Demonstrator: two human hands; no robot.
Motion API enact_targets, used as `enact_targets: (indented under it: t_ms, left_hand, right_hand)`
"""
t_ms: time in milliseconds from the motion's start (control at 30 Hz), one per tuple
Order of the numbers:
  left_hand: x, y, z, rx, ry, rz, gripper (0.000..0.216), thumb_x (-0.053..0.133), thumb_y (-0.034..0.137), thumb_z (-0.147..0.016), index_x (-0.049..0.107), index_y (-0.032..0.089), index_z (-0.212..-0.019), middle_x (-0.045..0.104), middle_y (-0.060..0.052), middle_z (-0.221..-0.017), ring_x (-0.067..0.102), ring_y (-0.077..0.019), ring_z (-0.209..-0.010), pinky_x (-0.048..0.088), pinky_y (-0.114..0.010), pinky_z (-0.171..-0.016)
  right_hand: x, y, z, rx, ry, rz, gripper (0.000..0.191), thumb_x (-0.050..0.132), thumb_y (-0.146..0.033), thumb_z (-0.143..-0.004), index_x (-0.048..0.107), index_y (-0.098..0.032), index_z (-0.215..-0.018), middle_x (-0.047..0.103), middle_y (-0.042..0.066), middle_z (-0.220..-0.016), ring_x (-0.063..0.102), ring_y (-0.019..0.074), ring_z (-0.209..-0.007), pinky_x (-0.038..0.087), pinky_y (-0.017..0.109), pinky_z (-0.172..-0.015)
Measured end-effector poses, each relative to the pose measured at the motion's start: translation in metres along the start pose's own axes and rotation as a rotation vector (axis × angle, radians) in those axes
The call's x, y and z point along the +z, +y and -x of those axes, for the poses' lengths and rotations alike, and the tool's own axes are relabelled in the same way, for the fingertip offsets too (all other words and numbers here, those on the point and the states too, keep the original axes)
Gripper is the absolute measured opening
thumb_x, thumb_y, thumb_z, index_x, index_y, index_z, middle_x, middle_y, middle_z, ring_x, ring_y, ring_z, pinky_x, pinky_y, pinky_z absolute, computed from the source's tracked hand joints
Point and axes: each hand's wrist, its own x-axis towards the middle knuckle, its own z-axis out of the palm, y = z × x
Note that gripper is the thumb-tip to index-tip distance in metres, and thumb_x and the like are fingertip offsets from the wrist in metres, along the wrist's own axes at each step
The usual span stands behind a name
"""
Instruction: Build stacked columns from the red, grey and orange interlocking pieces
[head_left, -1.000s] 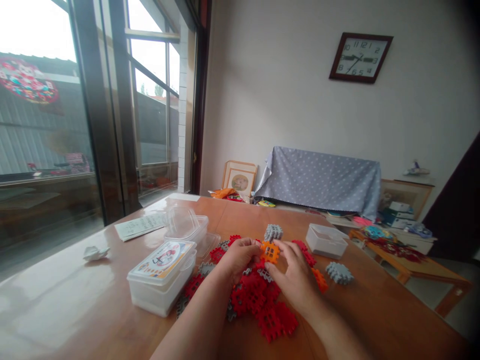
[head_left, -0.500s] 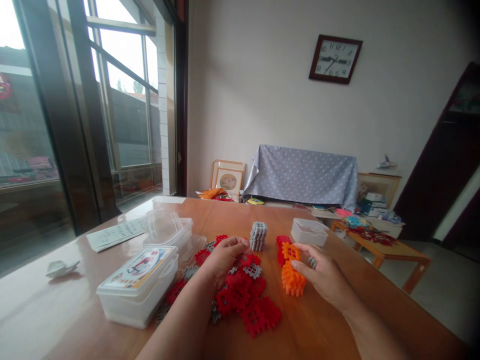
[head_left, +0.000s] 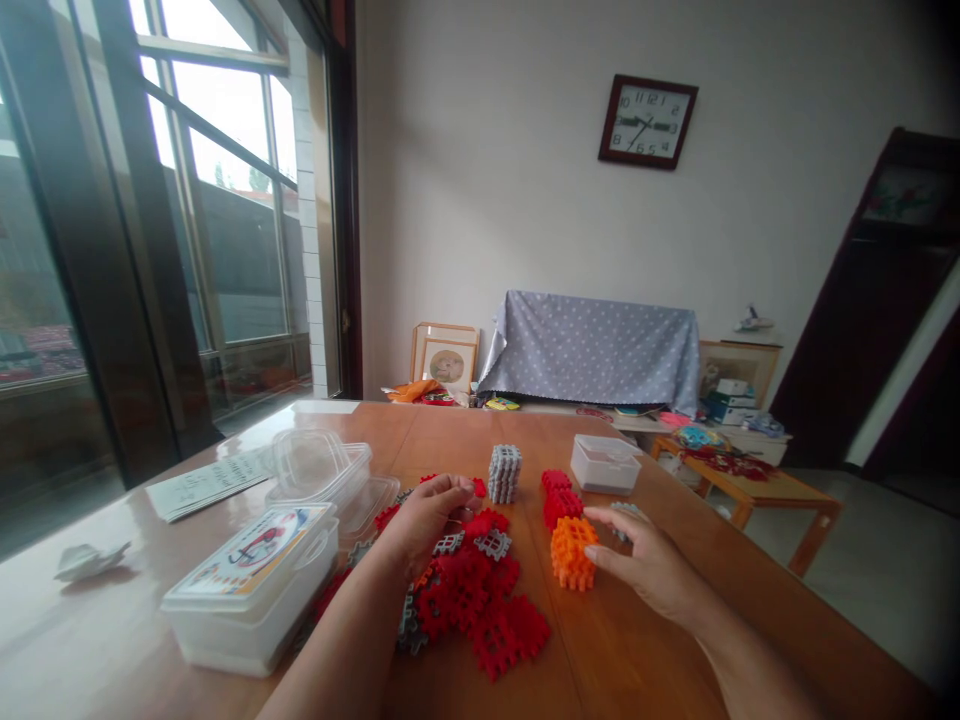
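Note:
My left hand point(head_left: 433, 517) hovers over a loose pile of red plastic pieces point(head_left: 466, 583) with toothed edges and windows. Its thumb and fingers are pinched together, and whatever lies between them I cannot make out. Grey toothed pieces point(head_left: 493, 545) are mixed into the pile. Beside a stack of orange toothed pieces point(head_left: 574, 555), my right hand point(head_left: 651, 560) is open, thumb and fingers apart at the stack's right side. Behind it stands a red stack point(head_left: 561, 503). A taller grey stack point(head_left: 505, 474) is upright farther back.
On the left lie a lidded clear box with a printed label point(head_left: 251, 590), an open clear container point(head_left: 319, 470), paper sheets point(head_left: 212, 485) and a crumpled wrapper point(head_left: 91, 562). A small clear box point(head_left: 605, 464) stands back right. A grey piece point(head_left: 626, 510) lies behind my right hand.
The orange piece held in my right hand now sits on the orange stack, and those fingers have loosened. My left hand stays pinched above the pile. The view has turned slightly right.

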Motion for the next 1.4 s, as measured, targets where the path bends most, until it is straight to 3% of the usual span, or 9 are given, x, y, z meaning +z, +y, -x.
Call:
enact_targets:
  t_ms: [167, 333, 500, 633, 867, 1033, 1200, 1300, 1400]
  left_hand:
    - [-0.009, 0.003, -0.003, 0.031, 0.039, 0.026, 0.039, 0.082, 0.041, -0.069, 0.063, 0.016, -0.091, 0.073, -0.007, -0.084, 0.060, -0.0112, -0.062, 0.039, -0.022, -0.057]
    - [-0.026, 0.012, -0.005, 0.143, 0.244, -0.068, 0.032, 0.077, 0.039, -0.071, 0.063, 0.016, -0.089, 0.071, -0.005, -0.079, 0.057, -0.0098, -0.060, 0.037, -0.021, -0.055]
    - [-0.037, 0.017, -0.004, 0.215, 0.391, -0.064, 0.031, 0.073, 0.041, -0.072, 0.063, 0.017, -0.089, 0.072, -0.005, -0.082, 0.060, -0.0115, -0.064, 0.041, -0.022, -0.059]
    - [-0.046, 0.016, -0.008, 0.233, 0.455, -0.036, 0.036, 0.075, 0.042, -0.069, 0.064, 0.018, -0.093, 0.073, -0.006, -0.088, 0.062, -0.0128, -0.068, 0.043, -0.023, -0.062]
    - [-0.059, 0.014, -0.013, 0.252, 0.544, 0.019, 0.034, 0.071, 0.032, -0.067, 0.063, 0.018, -0.098, 0.071, -0.004, -0.087, 0.059, -0.0106, -0.066, 0.040, -0.023, -0.062]
    - [-0.056, 0.015, -0.012, 0.240, 0.550, 0.008, 0.033, 0.069, 0.032, -0.069, 0.063, 0.017, -0.099, 0.072, -0.005, -0.090, 0.060, -0.0111, -0.068, 0.042, -0.024, -0.066]
    - [-0.054, 0.015, -0.011, 0.225, 0.523, 0.031, 0.032, 0.068, 0.034, -0.072, 0.063, 0.017, -0.099, 0.074, -0.008, -0.093, 0.062, -0.0128, -0.070, 0.041, -0.024, -0.064]
    - [-0.055, 0.013, -0.013, 0.241, 0.507, 0.047, 0.032, 0.070, 0.036, -0.072, 0.063, 0.017, -0.098, 0.073, -0.008, -0.091, 0.063, -0.0133, -0.070, 0.043, -0.024, -0.065]
    - [-0.056, 0.010, -0.015, 0.257, 0.507, 0.045, 0.032, 0.071, 0.037, -0.073, 0.064, 0.017, -0.097, 0.073, -0.009, -0.091, 0.064, -0.0137, -0.071, 0.044, -0.024, -0.066]
  right_hand:
    - [0.000, -0.006, 0.001, -0.029, 0.085, -0.033, 0.044, 0.065, -0.041, -0.085, 0.066, -0.026, -0.127, 0.065, 0.008, -0.135, 0.060, 0.0277, -0.122, 0.047, 0.043, -0.106]
    - [0.024, -0.046, -0.004, -0.115, 0.106, -0.034, 0.030, 0.059, -0.042, -0.090, 0.070, -0.028, -0.115, 0.071, 0.007, -0.119, 0.063, 0.0263, -0.113, 0.049, 0.040, -0.100]
    - [0.073, -0.106, -0.013, -0.215, -0.104, -0.001, 0.026, 0.061, -0.032, -0.088, 0.073, -0.029, -0.111, 0.073, 0.006, -0.113, 0.062, 0.0264, -0.110, 0.048, 0.039, -0.099]
    - [0.110, -0.131, -0.029, -0.289, -0.243, 0.034, 0.031, 0.063, -0.025, -0.086, 0.074, -0.029, -0.115, 0.073, 0.005, -0.113, 0.061, 0.0253, -0.111, 0.046, 0.036, -0.101]
    - [0.153, -0.137, -0.075, -0.297, -0.305, 0.155, 0.043, 0.057, -0.017, -0.086, 0.070, -0.024, -0.126, 0.073, 0.007, -0.123, 0.060, 0.0266, -0.119, 0.044, 0.037, -0.103]
    - [0.170, -0.140, -0.078, -0.382, -0.432, 0.146, 0.043, 0.065, -0.026, -0.084, 0.070, -0.032, -0.126, 0.070, 0.002, -0.132, 0.054, 0.0290, -0.131, 0.037, 0.043, -0.113]
    - [0.171, -0.130, -0.074, -0.356, -0.426, 0.197, 0.033, 0.062, -0.027, -0.088, 0.074, -0.032, -0.119, 0.068, 0.003, -0.134, 0.050, 0.0310, -0.135, 0.031, 0.049, -0.116]
    - [0.166, -0.127, -0.074, -0.342, -0.331, 0.226, 0.036, 0.059, -0.015, -0.084, 0.075, -0.028, -0.113, 0.069, 0.005, -0.129, 0.053, 0.0279, -0.129, 0.035, 0.044, -0.113]
    - [0.161, -0.132, -0.070, -0.401, -0.318, 0.204, 0.028, 0.060, -0.012, -0.081, 0.076, -0.026, -0.099, 0.071, 0.004, -0.118, 0.057, 0.0242, -0.117, 0.039, 0.038, -0.105]
